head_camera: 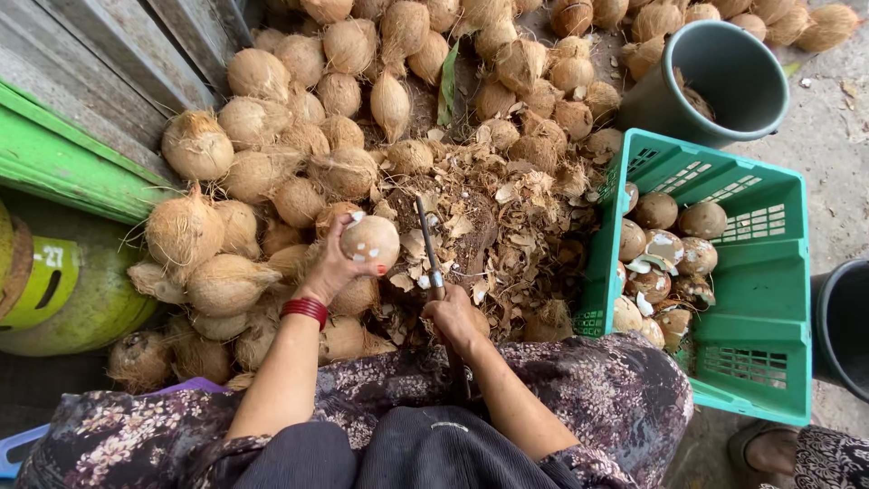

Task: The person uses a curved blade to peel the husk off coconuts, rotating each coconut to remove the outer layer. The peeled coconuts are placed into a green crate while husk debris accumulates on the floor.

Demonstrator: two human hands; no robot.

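From where I watch, my left hand (330, 267) has its grip clenched around a partly husked coconut (369, 241) held just above the husk scraps (493, 226), while my right hand (455, 319) grasps the handle of the upright blade (428, 244) beside it. I judge the work well short of half done: about ten peeled nuts lie in the one green crate (769, 272), against several dozen unhusked coconuts (272, 136) heaped behind. I count one grey bucket (724, 72) and one red bangle (305, 310).
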